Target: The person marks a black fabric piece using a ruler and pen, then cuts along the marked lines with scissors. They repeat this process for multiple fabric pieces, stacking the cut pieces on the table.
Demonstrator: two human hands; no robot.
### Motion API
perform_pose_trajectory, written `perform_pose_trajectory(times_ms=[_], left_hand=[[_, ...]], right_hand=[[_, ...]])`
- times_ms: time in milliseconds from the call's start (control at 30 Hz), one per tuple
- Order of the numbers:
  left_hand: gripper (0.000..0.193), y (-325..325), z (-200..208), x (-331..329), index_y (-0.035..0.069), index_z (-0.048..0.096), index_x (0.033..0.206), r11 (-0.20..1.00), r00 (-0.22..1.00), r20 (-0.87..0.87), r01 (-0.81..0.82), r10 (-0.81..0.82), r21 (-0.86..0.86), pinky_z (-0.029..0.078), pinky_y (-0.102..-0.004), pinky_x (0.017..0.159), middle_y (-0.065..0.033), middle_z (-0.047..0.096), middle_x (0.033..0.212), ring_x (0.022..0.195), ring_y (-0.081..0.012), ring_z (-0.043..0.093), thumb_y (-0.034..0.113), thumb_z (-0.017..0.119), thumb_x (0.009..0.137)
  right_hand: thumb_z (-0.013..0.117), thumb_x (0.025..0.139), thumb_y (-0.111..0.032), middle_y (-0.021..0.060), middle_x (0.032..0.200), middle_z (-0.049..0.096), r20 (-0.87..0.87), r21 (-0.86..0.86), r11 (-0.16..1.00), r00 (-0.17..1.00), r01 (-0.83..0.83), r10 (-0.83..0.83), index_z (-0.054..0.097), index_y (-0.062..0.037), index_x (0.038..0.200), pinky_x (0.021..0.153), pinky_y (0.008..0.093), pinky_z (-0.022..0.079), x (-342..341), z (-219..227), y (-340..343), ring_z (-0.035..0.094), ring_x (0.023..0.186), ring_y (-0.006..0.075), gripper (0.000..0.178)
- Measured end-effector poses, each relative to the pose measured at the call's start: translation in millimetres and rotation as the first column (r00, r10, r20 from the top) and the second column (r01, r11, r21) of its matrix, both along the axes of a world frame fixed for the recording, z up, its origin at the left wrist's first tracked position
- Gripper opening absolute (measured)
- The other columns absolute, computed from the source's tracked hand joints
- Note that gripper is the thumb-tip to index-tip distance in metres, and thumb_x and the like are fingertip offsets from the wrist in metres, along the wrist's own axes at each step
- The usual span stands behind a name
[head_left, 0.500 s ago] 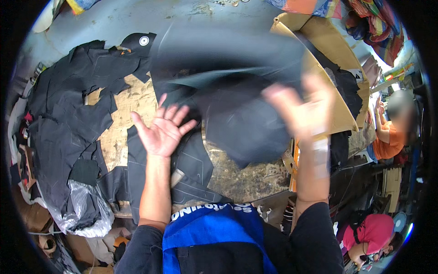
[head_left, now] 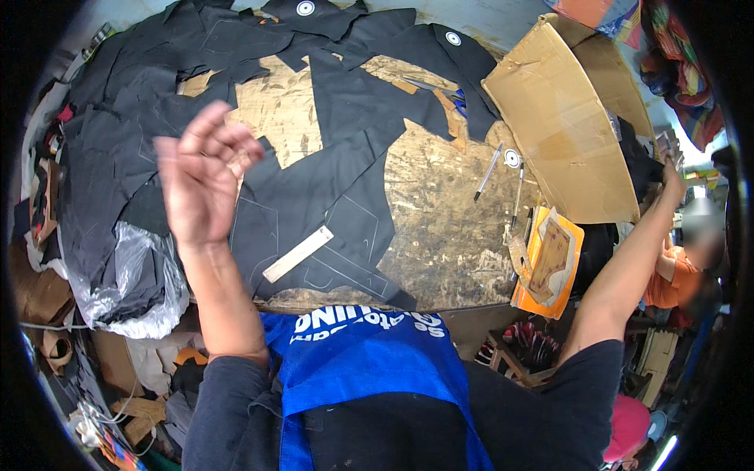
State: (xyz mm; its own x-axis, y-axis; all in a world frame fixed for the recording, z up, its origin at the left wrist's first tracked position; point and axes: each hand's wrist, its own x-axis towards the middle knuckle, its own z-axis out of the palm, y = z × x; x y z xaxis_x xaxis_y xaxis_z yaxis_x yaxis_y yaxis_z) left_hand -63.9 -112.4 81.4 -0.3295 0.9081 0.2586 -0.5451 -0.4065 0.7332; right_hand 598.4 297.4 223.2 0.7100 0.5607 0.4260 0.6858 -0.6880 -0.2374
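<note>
My left hand (head_left: pixel 208 179) is raised over the black sheet material on the left of the table. It is open and holds nothing, its fingers apart, loosely bent and a little blurred. My right arm stretches far right, and my right hand (head_left: pixel 673 177) is at the open end of a cardboard box (head_left: pixel 561 118), beside black material (head_left: pixel 635 157) inside it. Its fingers look stretched out, though small and partly lost against the background. Below my hands lies a black piece (head_left: pixel 357 228) marked with pale outlines, a short whitish strip (head_left: pixel 298 254) resting on it.
Pens (head_left: pixel 488 171) and an orange pad (head_left: pixel 577 231) carrying a brown template (head_left: pixel 552 255) lie on the worn wooden table (head_left: pixel 440 235). Blue-handled scissors (head_left: pixel 460 104) are farther back. A clear plastic bag (head_left: pixel 145 290) hangs at the left edge. A person in orange (head_left: pixel 679 275) is at right.
The large blurred black sheet over the table has left the middle, uncovering pens and scissors. My right hand has moved right to the box; my left has moved left. The view has shifted.
</note>
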Motion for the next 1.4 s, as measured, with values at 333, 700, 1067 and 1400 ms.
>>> perform_pose_trajectory(times_ms=[333,700,1067,1400], left_hand=[[0.035,-75.4,-77.2,52.9,0.002,0.066,0.087,0.635,0.198,-0.924,-0.678,-0.326,-0.369,0.047,-0.0371,0.072,-0.0121,0.06,0.077,0.078,-0.0288,0.059,0.022,0.081,0.062],[0.018,-97.8,-92.1,24.4,-0.002,0.062,0.078,0.517,0.3,-0.954,-0.815,-0.01,-0.261,0.048,-0.0308,0.062,-0.0111,0.061,0.079,0.066,-0.0213,0.058,0.005,0.075,0.069],[0.019,-105.9,-73.5,37.4,0.003,0.066,0.081,0.474,0.151,-0.983,-0.862,-0.103,-0.182,0.046,-0.039,0.079,-0.0198,0.058,0.099,0.087,-0.0325,0.058,0.008,0.076,0.065],[0.021,-129.0,-55.5,34.6,0.001,0.068,0.085,0.498,0.375,-0.868,-0.713,-0.324,-0.494,0.046,-0.0383,0.064,-0.0185,0.062,0.078,0.069,-0.0318,0.06,0.008,0.074,0.066]], right_hand=[[0.056,0.093,-0.02,0.0058,0.077,0.063,-0.663,0.483,0.034,-0.339,-0.875,0.667,0.057,-0.0012,0.107,0.062,0.026,0.049,-350.2,-183.6,-347.3,0.058,0.065,0.0115,0.024],[0.078,0.069,-0.028,0.0092,0.071,0.062,-0.536,0.045,-0.019,-0.04,-0.999,0.843,0.059,-0.007,0.086,0.062,0.0398,0.048,-382.0,-218.5,-404.8,0.061,0.072,0.0281,0.033],[0.075,0.076,-0.025,0.0153,0.07,0.061,-0.552,0.324,0.209,-0.005,-0.923,0.834,0.059,0.0008,0.08,0.061,0.0373,0.047,-390.8,-213.4,-328.0,0.06,0.064,0.0276,0.031],[0.086,0.057,-0.025,0.0111,0.08,0.064,-0.19,0.11,0.067,0.046,-0.992,0.981,0.061,-0.0049,0.091,0.073,0.0413,0.047,-476.0,-232.3,-223.2,0.06,0.079,0.0279,0.047]])
